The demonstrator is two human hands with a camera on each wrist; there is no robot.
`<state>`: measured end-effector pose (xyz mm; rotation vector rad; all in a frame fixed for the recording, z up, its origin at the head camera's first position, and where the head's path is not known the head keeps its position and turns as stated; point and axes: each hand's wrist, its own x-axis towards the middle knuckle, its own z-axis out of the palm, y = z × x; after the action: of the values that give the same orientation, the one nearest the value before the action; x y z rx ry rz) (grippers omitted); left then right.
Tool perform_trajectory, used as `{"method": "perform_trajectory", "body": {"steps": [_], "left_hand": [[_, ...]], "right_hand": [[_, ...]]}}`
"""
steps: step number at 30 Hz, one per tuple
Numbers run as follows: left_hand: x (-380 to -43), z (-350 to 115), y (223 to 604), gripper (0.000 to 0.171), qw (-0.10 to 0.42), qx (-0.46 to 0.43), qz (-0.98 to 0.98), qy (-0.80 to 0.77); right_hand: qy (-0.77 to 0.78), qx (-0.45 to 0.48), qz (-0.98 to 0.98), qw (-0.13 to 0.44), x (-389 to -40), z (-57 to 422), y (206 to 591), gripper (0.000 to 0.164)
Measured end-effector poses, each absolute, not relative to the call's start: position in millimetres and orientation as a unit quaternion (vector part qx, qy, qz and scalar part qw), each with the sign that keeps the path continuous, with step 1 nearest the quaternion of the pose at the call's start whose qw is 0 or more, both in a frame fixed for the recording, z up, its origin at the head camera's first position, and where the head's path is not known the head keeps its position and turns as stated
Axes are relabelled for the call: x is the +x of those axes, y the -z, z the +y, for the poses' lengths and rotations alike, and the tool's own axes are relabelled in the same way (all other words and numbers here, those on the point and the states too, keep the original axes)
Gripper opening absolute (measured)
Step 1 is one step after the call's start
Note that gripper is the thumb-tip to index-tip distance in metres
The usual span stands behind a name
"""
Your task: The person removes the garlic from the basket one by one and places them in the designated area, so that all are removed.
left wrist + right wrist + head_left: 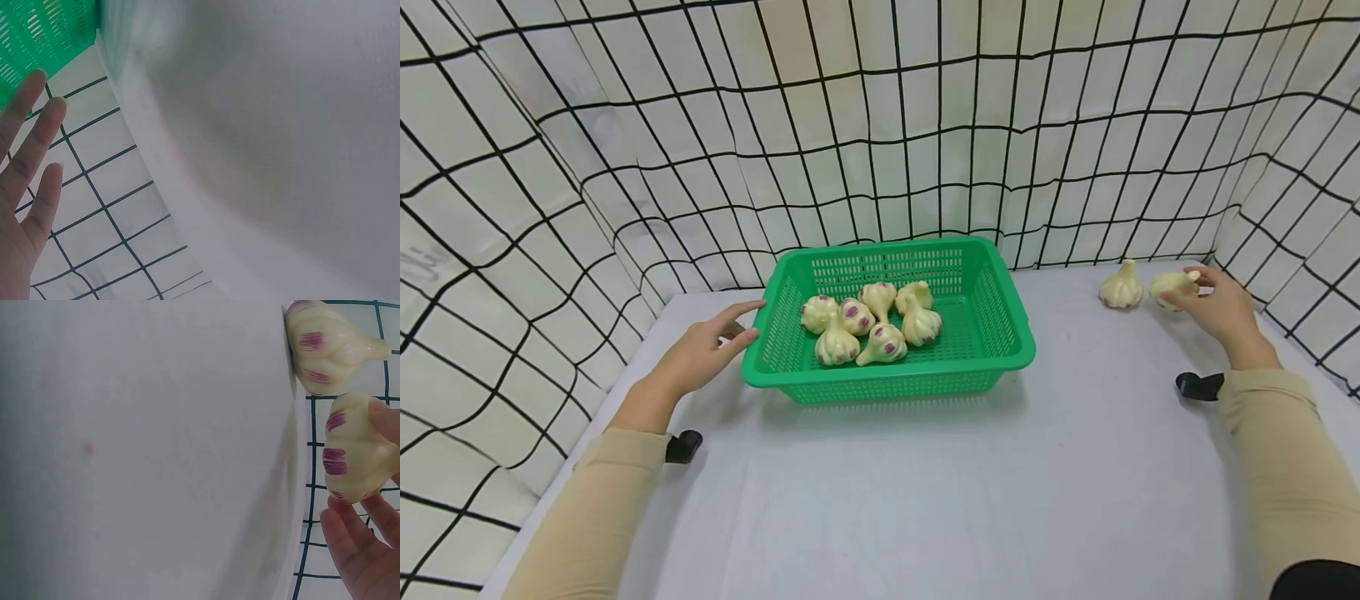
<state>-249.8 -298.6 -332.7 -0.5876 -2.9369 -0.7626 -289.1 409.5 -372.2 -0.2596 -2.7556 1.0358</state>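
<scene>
My right hand [1223, 310] pinches a garlic bulb [1167, 290] between thumb and fingers at the far right of the table. In the right wrist view that bulb [350, 453] shows purple streaks, with the thumb over its top and fingertips under it. Just left of it a second garlic bulb [1122, 286] stands upright. My left hand [700, 354] is at the left end of a green plastic basket [887, 382], its fingertips at the rim. The left wrist view shows the fingers [39, 140] extended and spread. Several garlic bulbs [883, 343] lie in the basket's left and middle part.
Black wire mesh [940, 150] backed with white sheeting closes off the back and both sides. The white table [925, 492] stretches in front of the basket. A dark wrist mount [683, 447] sits at the left sleeve, another [1199, 387] at the right.
</scene>
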Motion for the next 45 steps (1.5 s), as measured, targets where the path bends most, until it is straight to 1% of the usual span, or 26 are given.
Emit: {"method": "perform_trajectory", "body": {"steps": [6,16,28,45], "left_hand": [[-249,-299,334,0.056,0.027,-0.191,-0.949,0.249],[-250,-298,333,0.056,0.028,-0.190,-0.950,0.246],[-251,-298,332,0.056,0.025,-0.190,-0.951,0.244],[-249,-298,330,0.057,0.022,-0.185,-0.953,0.240]], "right_hand": [[-0.350,-0.082,-0.930,0.081,-290,411,375,0.081],[-0.347,-0.080,-0.932,0.064,-296,414,377,0.078],[-0.339,-0.089,-0.936,0.031,-301,418,378,0.085],[-0.355,-0.055,-0.933,0.010,-300,426,379,0.083]]}}
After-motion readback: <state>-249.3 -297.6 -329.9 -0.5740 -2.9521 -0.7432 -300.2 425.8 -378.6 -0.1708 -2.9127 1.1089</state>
